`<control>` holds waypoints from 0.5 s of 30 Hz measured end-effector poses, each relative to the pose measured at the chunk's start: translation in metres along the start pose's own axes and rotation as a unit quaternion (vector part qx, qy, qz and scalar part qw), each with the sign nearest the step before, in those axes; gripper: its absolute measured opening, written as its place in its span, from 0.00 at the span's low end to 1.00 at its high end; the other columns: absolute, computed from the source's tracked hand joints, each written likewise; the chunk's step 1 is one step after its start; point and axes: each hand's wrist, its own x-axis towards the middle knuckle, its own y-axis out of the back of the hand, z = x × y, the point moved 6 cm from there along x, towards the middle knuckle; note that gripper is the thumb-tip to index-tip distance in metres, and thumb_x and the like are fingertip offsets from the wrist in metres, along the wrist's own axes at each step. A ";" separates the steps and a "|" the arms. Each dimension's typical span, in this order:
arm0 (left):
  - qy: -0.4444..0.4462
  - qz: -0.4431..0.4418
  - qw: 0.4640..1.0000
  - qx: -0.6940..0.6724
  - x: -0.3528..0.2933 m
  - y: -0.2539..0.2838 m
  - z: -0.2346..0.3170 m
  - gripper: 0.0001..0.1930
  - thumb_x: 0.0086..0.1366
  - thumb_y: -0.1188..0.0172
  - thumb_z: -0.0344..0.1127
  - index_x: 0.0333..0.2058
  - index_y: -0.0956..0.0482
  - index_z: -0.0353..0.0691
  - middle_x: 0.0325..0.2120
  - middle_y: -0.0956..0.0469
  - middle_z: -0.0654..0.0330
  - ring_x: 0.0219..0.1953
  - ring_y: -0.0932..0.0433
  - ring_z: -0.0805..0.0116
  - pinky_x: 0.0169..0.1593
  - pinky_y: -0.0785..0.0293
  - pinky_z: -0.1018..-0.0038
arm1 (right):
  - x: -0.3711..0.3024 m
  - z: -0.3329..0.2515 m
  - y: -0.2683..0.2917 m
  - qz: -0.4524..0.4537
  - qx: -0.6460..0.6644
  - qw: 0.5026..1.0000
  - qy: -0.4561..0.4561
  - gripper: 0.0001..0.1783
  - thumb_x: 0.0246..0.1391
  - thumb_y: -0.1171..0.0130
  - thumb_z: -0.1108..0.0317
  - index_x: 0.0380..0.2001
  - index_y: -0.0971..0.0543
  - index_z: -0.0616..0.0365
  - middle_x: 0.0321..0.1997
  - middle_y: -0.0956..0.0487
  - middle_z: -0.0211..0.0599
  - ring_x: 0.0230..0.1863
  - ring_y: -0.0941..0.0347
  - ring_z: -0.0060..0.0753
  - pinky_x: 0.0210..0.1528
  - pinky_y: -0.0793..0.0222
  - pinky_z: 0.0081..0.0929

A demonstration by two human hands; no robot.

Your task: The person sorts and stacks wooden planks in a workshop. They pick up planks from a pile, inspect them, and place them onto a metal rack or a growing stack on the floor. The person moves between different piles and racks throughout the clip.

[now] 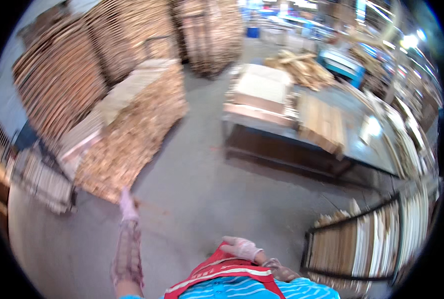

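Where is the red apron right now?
In the head view, the red apron is at the bottom centre, over the blue striped shirt, with your gloved right hand at its far edge.

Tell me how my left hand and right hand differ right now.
Your left hand is extended forward by the long wood stack; your right hand is drawn in at the red apron. The left hand points away from you; the right hand points leftward. Both wear pale gloves.

Two gloved hands (129,208), one red apron (213,260), one low woodpile (137,132), two dark-framed racks (399,234), and one worktop (355,112) with one pale stack (262,88) at its left edge and one plank row (321,119) alongside.
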 end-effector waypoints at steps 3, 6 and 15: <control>-0.015 0.077 0.994 0.080 0.109 0.009 0.024 0.39 0.68 0.49 0.70 0.58 0.27 0.37 0.34 0.26 0.58 0.31 0.28 0.67 0.37 0.29 0.65 | 0.061 -0.006 0.012 0.023 -0.054 0.997 -0.057 0.29 0.61 0.47 0.44 0.54 0.23 0.57 0.56 0.20 0.54 0.60 0.26 0.56 0.61 0.32 0.42; -0.073 0.158 0.985 -0.021 0.168 -0.049 0.058 0.32 0.64 0.34 0.58 0.50 0.28 0.32 0.36 0.27 0.53 0.32 0.25 0.64 0.25 0.29 0.64 | 0.119 -0.005 0.034 0.019 -0.072 0.992 -0.103 0.32 0.59 0.46 0.42 0.58 0.23 0.53 0.55 0.19 0.52 0.58 0.24 0.54 0.60 0.30 0.41; -0.062 0.302 0.950 -0.053 0.397 0.059 0.079 0.53 0.59 0.29 0.60 0.65 0.46 0.24 0.54 0.27 0.40 0.52 0.24 0.52 0.55 0.26 0.62 | 0.359 -0.044 0.153 0.073 0.001 0.995 -0.064 0.38 0.58 0.37 0.50 0.64 0.28 0.67 0.60 0.21 0.53 0.62 0.23 0.44 0.63 0.30 0.33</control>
